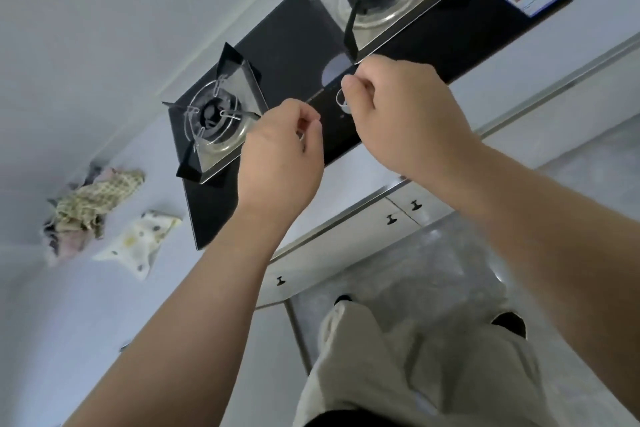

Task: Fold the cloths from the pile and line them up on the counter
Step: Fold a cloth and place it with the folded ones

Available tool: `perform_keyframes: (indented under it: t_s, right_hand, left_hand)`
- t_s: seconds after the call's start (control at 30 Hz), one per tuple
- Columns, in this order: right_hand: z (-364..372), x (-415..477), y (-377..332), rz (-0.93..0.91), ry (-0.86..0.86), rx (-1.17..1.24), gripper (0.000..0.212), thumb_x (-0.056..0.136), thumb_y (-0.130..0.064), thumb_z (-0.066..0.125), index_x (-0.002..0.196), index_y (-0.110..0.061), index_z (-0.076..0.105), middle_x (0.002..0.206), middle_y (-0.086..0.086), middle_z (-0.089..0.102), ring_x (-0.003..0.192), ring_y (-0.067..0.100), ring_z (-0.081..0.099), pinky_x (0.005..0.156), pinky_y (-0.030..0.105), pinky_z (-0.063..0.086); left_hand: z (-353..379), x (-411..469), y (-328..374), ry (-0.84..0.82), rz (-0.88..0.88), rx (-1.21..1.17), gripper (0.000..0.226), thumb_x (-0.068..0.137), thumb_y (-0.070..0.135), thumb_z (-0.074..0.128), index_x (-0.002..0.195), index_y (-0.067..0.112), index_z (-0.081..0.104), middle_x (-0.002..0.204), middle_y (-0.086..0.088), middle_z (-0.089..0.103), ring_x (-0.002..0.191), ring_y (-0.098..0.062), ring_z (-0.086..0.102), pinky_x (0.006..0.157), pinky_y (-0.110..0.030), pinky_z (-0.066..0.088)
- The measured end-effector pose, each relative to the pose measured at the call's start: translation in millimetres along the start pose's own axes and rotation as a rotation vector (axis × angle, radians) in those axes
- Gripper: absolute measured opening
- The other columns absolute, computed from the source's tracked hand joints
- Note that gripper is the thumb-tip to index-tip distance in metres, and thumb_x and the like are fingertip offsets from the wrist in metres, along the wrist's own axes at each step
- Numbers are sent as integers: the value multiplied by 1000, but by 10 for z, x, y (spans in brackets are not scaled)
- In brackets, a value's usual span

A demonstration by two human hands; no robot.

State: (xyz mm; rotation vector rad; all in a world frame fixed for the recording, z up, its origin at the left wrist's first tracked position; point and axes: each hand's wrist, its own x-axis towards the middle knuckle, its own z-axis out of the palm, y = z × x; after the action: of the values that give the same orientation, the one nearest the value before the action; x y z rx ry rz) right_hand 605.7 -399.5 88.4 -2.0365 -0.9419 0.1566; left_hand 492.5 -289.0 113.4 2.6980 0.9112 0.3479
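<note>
The checked cloth [100, 199], left of the left hand [280, 152], is patterned in beige and green; the white cloth [138, 243] beside it is dotted yellow and grey. The hob [294, 55] is coloured black.

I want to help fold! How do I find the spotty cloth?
Look for the black stove set in the counter. Left of it sits a crumpled pile of cloths. The spotty cloth lies spread beside the pile, on the stove's side, white with little dots, while the pile's top cloth is checked.
</note>
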Motion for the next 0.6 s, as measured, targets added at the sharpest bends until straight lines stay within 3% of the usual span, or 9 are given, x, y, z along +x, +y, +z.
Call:
perform_keyframes:
  t_s: [0.13,0.3,0.43,0.53,0.6]
  right_hand:
    - [815,-48,-420,-167,-86,-63,25,105,-35,36,87,-20,45,70,-1,52,60,17,51,51,26,32]
    - [1891,-96,-965,-388,-151,-68,27,103,-34,37,84,-19,49,82,4,59,69,22,57,59,37,49]
    - [2649,-221,-1325,-541,-245,-84,23,100,-34,46,94,-18,61,90,3,60,76,23,59,65,36,51]
    - [3068,-358,-1536,-605,-304,-147,16,97,-25,50,97,-16,63,94,4,60,78,24,58,66,38,52]
    - [3254,-475,-1638,-607,-334,-189,14,96,-21,50,98,-16,62,96,4,57,82,25,57,69,39,52]
  left_hand:
    - [20,-321,-903,65,-39,43,8,96,23,56,98,23,64,71,18,55,68,-4,55,62,-18,42]
    - [-20,-720,-2190,224,-112,204,12,95,23,56,104,22,64,88,13,59,74,-5,50,62,-11,35]
    - [-221,-1080,-3255,346,-296,351,21,93,19,56,113,17,63,113,0,61,95,-20,57,77,-27,40]
    - [-318,-1290,-3969,241,-596,399,38,94,19,54,132,14,56,136,-8,52,123,-30,50,92,-40,43]
    - [-315,-1409,-4304,131,-703,370,32,97,29,51,121,10,60,129,-13,58,121,-32,51,92,-40,44]
